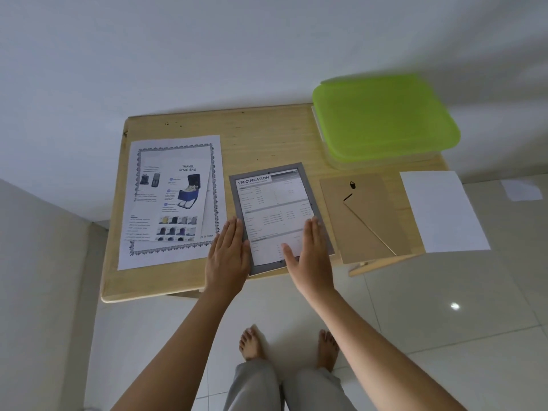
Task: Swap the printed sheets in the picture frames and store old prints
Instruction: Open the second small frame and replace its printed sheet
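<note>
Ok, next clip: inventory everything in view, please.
light wooden table: one, tan, centre
grey picture frame: one, grey, table middle
printed "SPECIFICATION" sheet: one, white, in the frame
printed shoe-bag sheets: two, white, stacked, table left
brown cardboard backing board: one, brown, right of frame
blank white paper sheet: one, white, table's right edge
green-lidded clear plastic box: one, green, far right corner
left hand: flat on frame's left edge
right hand: flat on frame's right side
</note>
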Demonstrator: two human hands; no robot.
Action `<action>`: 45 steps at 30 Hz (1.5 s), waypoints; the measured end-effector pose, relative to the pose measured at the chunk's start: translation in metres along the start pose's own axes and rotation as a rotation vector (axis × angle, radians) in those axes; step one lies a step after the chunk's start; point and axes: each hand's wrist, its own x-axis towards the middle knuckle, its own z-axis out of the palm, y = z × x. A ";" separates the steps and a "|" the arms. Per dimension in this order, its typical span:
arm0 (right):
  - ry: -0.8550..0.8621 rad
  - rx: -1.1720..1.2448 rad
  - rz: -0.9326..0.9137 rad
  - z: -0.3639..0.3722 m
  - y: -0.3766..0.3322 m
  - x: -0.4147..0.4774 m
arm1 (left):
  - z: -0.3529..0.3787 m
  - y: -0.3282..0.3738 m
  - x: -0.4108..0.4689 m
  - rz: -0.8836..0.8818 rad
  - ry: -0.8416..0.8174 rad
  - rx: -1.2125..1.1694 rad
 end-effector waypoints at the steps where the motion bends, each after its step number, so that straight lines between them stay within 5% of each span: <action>1: -0.013 -0.037 0.022 0.004 -0.001 -0.002 | 0.000 0.001 0.000 -0.003 -0.004 -0.005; 26: 0.133 0.145 0.009 0.009 -0.014 0.002 | -0.005 -0.005 0.003 0.011 -0.088 -0.118; 45: -0.123 0.551 0.282 -0.048 0.003 0.029 | -0.011 -0.001 0.003 -0.001 -0.074 -0.159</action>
